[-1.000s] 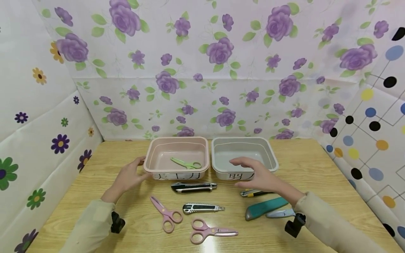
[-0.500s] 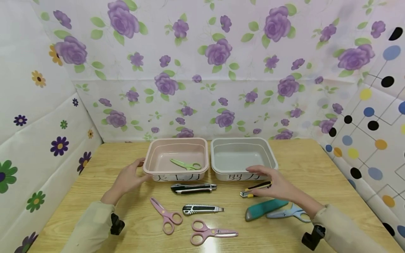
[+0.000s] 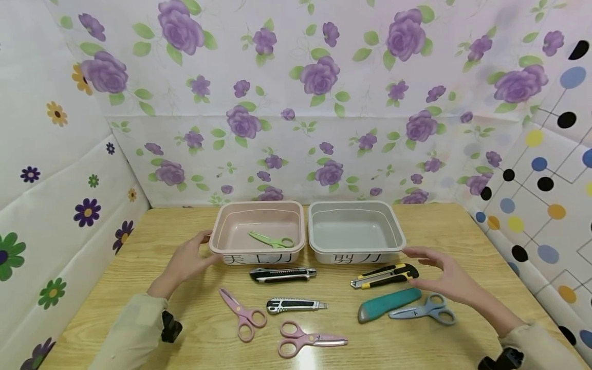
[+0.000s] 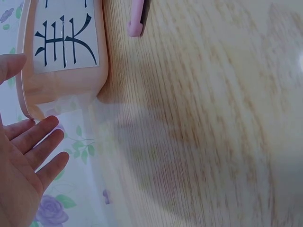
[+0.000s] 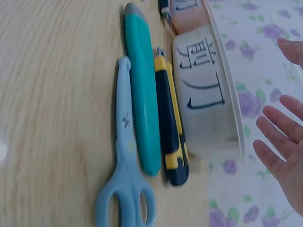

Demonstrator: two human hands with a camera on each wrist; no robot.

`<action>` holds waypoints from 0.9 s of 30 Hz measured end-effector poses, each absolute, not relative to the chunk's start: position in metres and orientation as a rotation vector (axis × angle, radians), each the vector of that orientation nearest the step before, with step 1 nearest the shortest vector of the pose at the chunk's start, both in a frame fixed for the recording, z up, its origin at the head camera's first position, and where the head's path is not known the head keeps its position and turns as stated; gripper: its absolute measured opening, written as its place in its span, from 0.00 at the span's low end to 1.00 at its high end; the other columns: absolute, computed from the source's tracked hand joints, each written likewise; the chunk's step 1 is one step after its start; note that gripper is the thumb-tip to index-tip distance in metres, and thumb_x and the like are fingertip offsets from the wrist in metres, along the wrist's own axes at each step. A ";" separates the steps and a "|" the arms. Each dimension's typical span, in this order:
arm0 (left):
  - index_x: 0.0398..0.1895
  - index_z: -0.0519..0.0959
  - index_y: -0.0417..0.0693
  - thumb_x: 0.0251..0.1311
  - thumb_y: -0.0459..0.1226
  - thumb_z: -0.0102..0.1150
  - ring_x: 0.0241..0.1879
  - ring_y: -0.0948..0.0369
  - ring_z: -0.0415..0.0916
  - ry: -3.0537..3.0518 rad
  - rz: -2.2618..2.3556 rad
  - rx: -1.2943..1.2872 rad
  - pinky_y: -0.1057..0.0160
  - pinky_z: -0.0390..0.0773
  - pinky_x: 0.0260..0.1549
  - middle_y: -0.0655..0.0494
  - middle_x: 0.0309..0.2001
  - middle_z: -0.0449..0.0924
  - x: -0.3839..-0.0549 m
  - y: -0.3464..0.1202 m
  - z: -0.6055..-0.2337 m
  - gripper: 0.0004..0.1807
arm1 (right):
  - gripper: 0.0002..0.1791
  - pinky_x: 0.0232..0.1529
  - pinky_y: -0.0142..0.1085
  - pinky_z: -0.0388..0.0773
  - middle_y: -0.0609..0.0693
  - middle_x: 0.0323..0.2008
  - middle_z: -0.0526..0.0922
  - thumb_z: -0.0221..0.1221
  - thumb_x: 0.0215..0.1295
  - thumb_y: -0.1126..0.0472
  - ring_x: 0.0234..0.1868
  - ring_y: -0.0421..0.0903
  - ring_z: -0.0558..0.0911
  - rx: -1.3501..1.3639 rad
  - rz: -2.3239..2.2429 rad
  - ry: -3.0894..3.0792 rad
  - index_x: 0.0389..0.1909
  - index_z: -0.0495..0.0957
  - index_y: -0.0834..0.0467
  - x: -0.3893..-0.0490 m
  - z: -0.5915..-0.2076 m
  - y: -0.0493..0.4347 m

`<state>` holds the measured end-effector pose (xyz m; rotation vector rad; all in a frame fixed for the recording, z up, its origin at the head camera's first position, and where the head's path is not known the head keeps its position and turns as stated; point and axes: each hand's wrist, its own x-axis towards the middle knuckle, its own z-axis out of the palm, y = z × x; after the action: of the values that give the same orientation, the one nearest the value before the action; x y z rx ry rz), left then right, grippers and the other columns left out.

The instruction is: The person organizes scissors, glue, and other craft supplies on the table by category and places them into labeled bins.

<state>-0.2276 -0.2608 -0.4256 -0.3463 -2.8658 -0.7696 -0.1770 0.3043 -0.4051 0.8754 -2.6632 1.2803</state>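
Note:
My left hand [image 3: 187,261] is at the left front corner of a pink bin [image 3: 259,205], fingers extended and thumb by the rim; in the left wrist view the fingertips look close to or touching the rim. Green scissors [image 3: 273,240] lie inside this bin. My right hand [image 3: 446,275] holds nothing, its fingers spread beside the right front corner of a grey bin [image 3: 356,205]. Nearest to it are a yellow-and-black utility knife [image 3: 385,276], a teal grey-tipped tool [image 3: 389,305] and blue scissors [image 3: 424,310], all lying on the table.
A black utility knife [image 3: 283,275] lies before the pink bin, with a silver-and-black utility knife [image 3: 296,305] nearer me. Two pairs of pink scissors [image 3: 242,314] lie toward the front of the wooden table [image 3: 199,339]. Patterned cloth walls [image 3: 296,154] enclose the back and sides.
My right hand has moved right and nearer me, from over the grey bin's front to beside its corner, uncovering the yellow-and-black utility knife and blue scissors. The left hand has stayed put.

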 end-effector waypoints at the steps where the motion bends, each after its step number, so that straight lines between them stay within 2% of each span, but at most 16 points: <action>1: 0.62 0.62 0.35 0.52 0.55 0.59 0.51 0.40 0.69 -2.867 -0.771 -0.347 0.40 0.68 0.47 0.37 0.51 0.73 -0.228 -0.261 -0.426 0.42 | 0.32 0.52 0.26 0.68 0.53 0.56 0.72 0.64 0.52 0.67 0.54 0.35 0.71 0.864 1.277 -2.666 0.60 0.67 0.55 -0.176 -0.406 0.308; 8: 0.62 0.62 0.35 0.51 0.55 0.59 0.51 0.40 0.70 -2.867 -0.771 -0.338 0.40 0.68 0.47 0.37 0.51 0.74 -0.227 -0.261 -0.425 0.42 | 0.32 0.50 0.23 0.68 0.41 0.54 0.73 0.65 0.52 0.65 0.53 0.32 0.71 0.750 1.214 -2.716 0.59 0.68 0.51 -0.169 -0.410 0.330; 13: 0.62 0.62 0.35 0.51 0.55 0.59 0.51 0.40 0.70 -2.864 -0.770 -0.341 0.40 0.68 0.47 0.37 0.51 0.73 -0.227 -0.261 -0.425 0.42 | 0.30 0.48 0.23 0.69 0.39 0.53 0.74 0.65 0.52 0.65 0.52 0.32 0.72 0.689 1.194 -2.743 0.58 0.69 0.53 -0.163 -0.415 0.343; 23: 0.62 0.61 0.36 0.52 0.56 0.59 0.52 0.40 0.69 -2.878 -0.778 -0.332 0.40 0.67 0.48 0.36 0.52 0.73 -0.226 -0.260 -0.425 0.43 | 0.31 0.45 0.29 0.74 0.38 0.52 0.74 0.65 0.51 0.64 0.50 0.32 0.73 0.648 1.166 -2.786 0.58 0.68 0.53 -0.157 -0.428 0.357; 27: 0.62 0.61 0.35 0.52 0.55 0.59 0.52 0.39 0.68 -2.878 -0.778 -0.338 0.39 0.67 0.48 0.36 0.51 0.73 -0.226 -0.260 -0.424 0.43 | 0.31 0.44 0.29 0.74 0.40 0.51 0.75 0.67 0.50 0.63 0.48 0.32 0.74 0.634 1.132 -2.787 0.57 0.69 0.53 -0.156 -0.434 0.360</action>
<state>-0.2262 -0.2602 -0.4242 -0.3377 -2.8785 -0.7776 -0.1559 0.3604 -0.4343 0.6336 -2.7874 1.1317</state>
